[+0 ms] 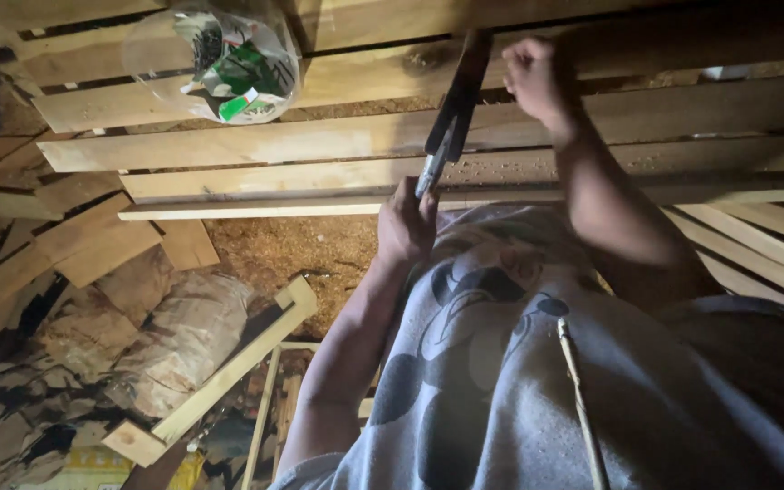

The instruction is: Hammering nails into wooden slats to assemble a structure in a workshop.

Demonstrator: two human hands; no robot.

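My left hand (406, 222) grips the lower end of a hammer's handle. The hammer (451, 118) rises at a slant, and its dark head reaches the upper slats of a wooden slatted frame (256, 145) in front of me. My right hand (537, 80) is closed in a fist-like pinch against an upper slat, just right of the hammer head. Whatever it may pinch is too small to see. My grey printed shirt fills the lower right.
A clear plastic bag (220, 59) with green and white contents lies on the slats at upper left. Scrap boards (74, 240) and sawdust (292, 249) cover the ground to the left. An L-shaped wooden piece (229, 372) lies below them.
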